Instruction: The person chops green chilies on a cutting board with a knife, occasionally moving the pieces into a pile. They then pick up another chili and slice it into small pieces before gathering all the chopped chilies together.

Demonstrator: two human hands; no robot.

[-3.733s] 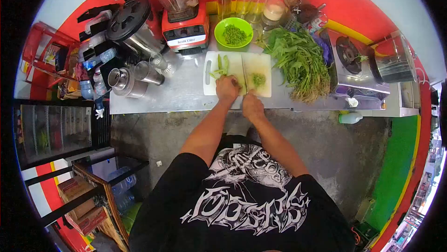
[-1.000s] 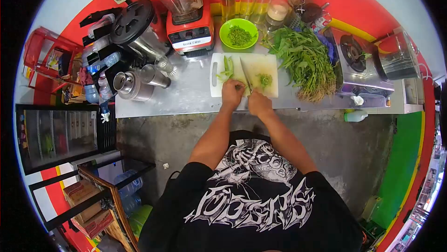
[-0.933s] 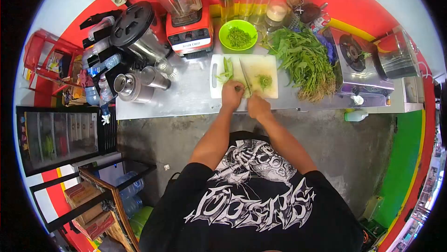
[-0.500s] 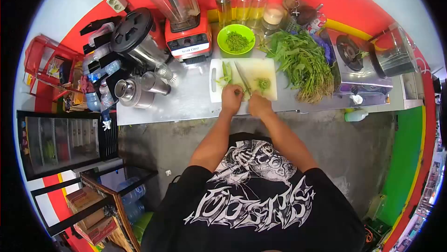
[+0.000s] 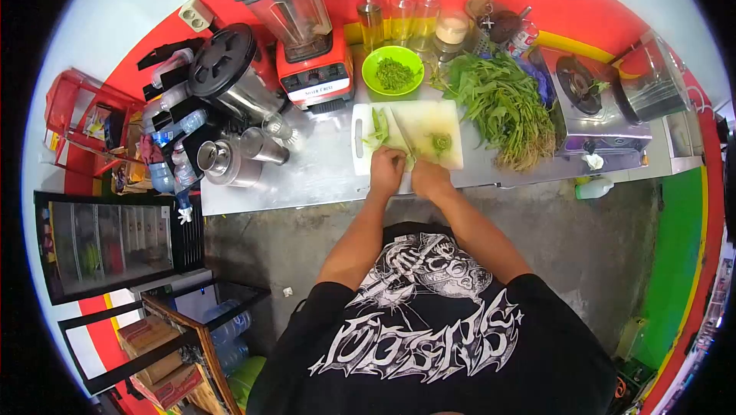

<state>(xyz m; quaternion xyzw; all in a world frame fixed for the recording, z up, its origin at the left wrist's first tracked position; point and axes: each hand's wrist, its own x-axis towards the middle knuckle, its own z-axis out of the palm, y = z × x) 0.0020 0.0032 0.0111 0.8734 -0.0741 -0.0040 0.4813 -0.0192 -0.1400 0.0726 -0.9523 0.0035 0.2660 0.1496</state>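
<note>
My right hand (image 5: 431,179) is closed around the handle of a kitchen knife (image 5: 402,130), whose blade points away from me over the white cutting board (image 5: 359,143). Right beside it, my left hand (image 5: 388,169) has its fingers pinched on a green vegetable piece (image 5: 410,162) at the board's near edge; the fingers partly hide it. Several long, pale green pods (image 5: 378,127), perhaps chilies, lie on the left of the board. To the right of the blade sits a small heap of chopped greens (image 5: 441,143). A lime green bowl (image 5: 371,82) behind the board holds more chopped greens.
Leafy greens with roots (image 5: 502,104) lie right of the board, beside a gas stove (image 5: 602,127). A red blender (image 5: 316,81), metal cups (image 5: 264,146) and a lidded steel container (image 5: 230,70) stand left. Pump bottles (image 5: 371,20) line the back wall.
The whole view has shifted slightly right and down. My left hand has turned a little, with its fingers now closer to the knife. The knife stays in my right hand.
</note>
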